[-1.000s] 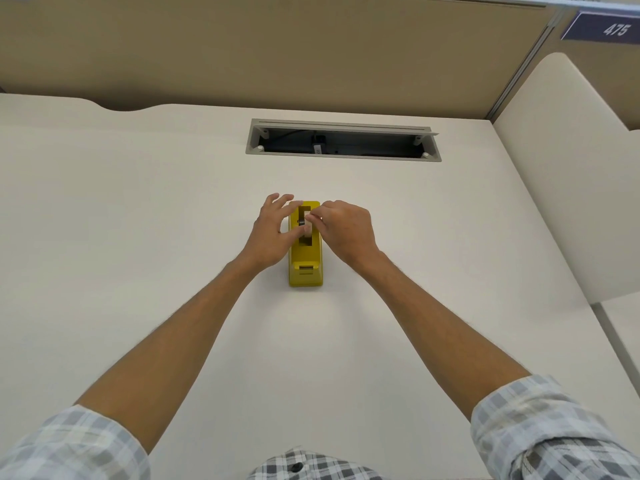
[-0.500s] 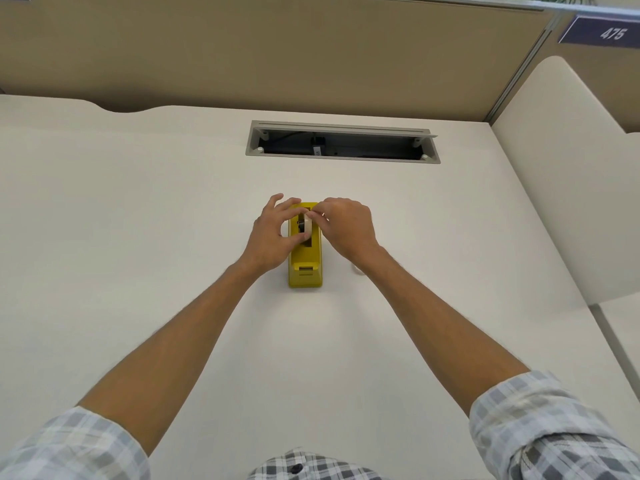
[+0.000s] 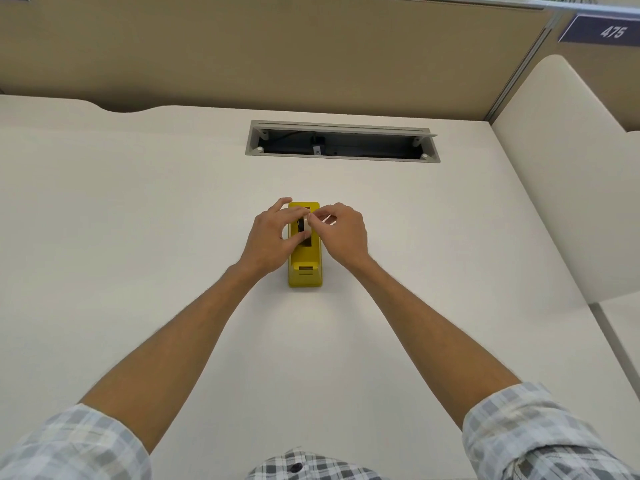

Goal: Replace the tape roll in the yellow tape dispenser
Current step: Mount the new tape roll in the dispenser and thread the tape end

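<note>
The yellow tape dispenser [image 3: 305, 268] stands on the white desk [image 3: 138, 237], its cutter end toward me. A pale tape roll on a black hub [image 3: 305, 226] sits in the dispenser's top slot. My left hand [image 3: 268, 239] wraps the roll from the left, thumb and fingers pinching it. From the right, my right hand [image 3: 341, 233] meets it with fingertips pinched on the roll's top edge. My fingers hide most of the roll.
An open cable tray slot [image 3: 343, 142] lies in the desk behind the dispenser. A tan partition wall [image 3: 277, 53] stands at the back. A cream side panel [image 3: 568, 188] borders the desk on the right.
Both hands have closed in tighter on the roll. The left fingers curled further over it. The roll sits slightly higher in the slot than a second ago.
</note>
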`<state>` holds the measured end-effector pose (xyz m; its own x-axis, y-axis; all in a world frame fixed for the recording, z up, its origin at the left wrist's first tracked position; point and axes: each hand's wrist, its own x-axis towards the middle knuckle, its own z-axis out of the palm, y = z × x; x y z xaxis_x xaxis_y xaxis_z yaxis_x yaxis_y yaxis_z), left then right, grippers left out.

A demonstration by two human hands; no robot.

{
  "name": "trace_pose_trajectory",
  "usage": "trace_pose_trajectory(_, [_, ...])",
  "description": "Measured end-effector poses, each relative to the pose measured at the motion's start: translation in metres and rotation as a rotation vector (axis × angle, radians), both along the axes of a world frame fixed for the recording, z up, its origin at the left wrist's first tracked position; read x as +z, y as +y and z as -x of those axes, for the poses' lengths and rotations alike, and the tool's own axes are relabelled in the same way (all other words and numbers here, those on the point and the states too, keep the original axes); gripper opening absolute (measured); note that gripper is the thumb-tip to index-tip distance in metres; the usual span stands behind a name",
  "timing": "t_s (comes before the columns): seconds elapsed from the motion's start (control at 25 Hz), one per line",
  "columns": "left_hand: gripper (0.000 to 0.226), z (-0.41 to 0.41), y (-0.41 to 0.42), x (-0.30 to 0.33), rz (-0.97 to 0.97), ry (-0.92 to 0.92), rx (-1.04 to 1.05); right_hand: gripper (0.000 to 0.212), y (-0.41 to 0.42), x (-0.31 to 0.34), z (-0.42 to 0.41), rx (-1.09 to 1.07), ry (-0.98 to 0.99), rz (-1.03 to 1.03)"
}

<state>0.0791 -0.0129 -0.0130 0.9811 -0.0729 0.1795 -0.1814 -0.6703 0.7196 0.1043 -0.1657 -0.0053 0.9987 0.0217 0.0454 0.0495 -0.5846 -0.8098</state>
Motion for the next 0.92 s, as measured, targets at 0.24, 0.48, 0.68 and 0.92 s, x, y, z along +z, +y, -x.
trace_pose_trajectory(0.24, [0.04, 0.0, 0.003, -0.01, -0.023, -0.033, -0.034, 0.013, 0.006, -0.008, 0.007, -0.048, 0.057, -0.173])
trace_pose_trajectory(0.48, [0.038, 0.002, 0.003, -0.008, 0.069, -0.04, -0.05, 0.02, 0.007, -0.012, 0.01, -0.077, 0.08, -0.279])
trace_pose_trajectory(0.68, [0.039, 0.001, 0.003, -0.01, 0.075, -0.018, -0.044, 0.02, 0.008, -0.012, 0.011, -0.089, 0.085, -0.279])
trace_pose_trajectory(0.92, [0.037, 0.001, 0.004, -0.01, 0.094, -0.023, -0.047, 0.022, 0.01, -0.015, 0.013, -0.086, 0.067, -0.265])
